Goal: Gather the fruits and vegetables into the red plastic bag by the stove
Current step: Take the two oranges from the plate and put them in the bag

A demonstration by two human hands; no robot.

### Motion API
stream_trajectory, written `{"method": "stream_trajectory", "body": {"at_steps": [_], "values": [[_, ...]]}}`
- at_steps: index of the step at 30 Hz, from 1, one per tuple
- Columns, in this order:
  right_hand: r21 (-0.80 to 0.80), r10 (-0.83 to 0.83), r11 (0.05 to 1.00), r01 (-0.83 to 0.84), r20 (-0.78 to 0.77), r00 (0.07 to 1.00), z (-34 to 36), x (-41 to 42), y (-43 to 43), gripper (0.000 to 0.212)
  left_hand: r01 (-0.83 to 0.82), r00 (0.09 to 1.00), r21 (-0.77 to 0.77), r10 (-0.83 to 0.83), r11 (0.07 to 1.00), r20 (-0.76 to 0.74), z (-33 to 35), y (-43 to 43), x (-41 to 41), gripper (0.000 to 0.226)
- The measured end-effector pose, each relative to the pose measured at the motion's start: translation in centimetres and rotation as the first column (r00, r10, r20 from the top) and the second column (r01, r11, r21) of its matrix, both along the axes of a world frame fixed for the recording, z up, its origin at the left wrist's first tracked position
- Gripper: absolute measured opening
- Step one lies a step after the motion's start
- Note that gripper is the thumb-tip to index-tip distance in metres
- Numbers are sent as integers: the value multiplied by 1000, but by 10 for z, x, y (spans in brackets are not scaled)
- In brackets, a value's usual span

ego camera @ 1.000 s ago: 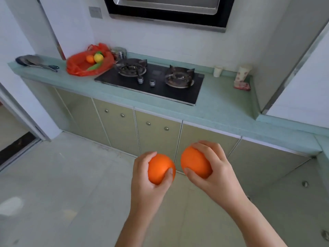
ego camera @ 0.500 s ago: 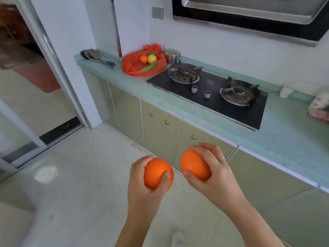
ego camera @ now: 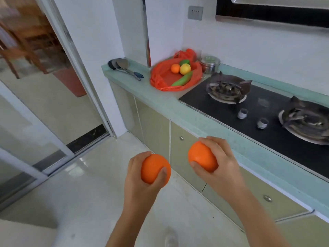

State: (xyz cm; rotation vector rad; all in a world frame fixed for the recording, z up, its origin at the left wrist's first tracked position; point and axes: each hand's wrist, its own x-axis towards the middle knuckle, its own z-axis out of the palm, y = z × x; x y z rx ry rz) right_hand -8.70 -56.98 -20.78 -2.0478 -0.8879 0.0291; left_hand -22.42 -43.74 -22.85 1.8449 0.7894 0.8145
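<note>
At far left, glass sliding door (ego camera: 26,122) with its dark floor track (ego camera: 87,138); pale glossy tiled floor (ego camera: 85,189) runs open from there to the cabinet fronts, nothing standing on it.

My left hand (ego camera: 140,179), low centre over the floor: fingers curled tight round a smooth round orange fruit (ego camera: 154,168), thumb pressed on its right side. Full grip, fruit mostly exposed on top.

Just right of it, not touching, my right hand (ego camera: 219,161) grips a second round orange fruit (ego camera: 202,155), fingers wrapped over the top and thumb underneath. This hand sits right at the front edge of the pale green stone counter (ego camera: 160,98), in front of the beige cabinet doors (ego camera: 154,129).

Up on the counter, left end by the white wall corner: two metal spatulas with dark handles (ego camera: 122,67) lying flat, near the counter's end edge. Bare counter strip between them and the bag.

Crumpled red plastic bag (ego camera: 160,79) lies open on the counter, touching the left edge of the black glass gas stove (ego camera: 258,111). Inside it: small orange citrus (ego camera: 175,68), yellow lemon (ego camera: 185,69) touching it, round green fruit (ego camera: 184,61) behind, long green vegetable (ego camera: 182,80) in front. Bag mouth faces up and toward me, well apart from both hands.

Behind the bag's right side, lidded steel pot (ego camera: 210,64) against the wall. Further right, two burners and two knobs on the stove; counter front strip along it is bare.
</note>
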Motion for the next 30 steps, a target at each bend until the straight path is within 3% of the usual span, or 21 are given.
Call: {"method": "stream_trajectory", "body": {"at_steps": [5,12,18,24,30], "values": [[16,18,1000,-17,-17,1000,7,58,59,57,19,1000,82,-19,996,-1,19,61,57,44],[-31,29,999,-32,-77,997,-3,102,114,57,-44,999,-90,42,995,-22,-5,111,95,44],[-85,-16,996,7,-114,993,-17,132,170,56,-14,1000,-110,12,994,-24,-17,175,132,42],[-105,-69,993,62,-72,995,-17,170,259,56,64,998,-112,-65,992,-10,-27,272,171,43],[-98,-59,993,59,-2,998,9,203,369,58,28,1000,-121,-27,992,8,-12,397,199,42]]}}
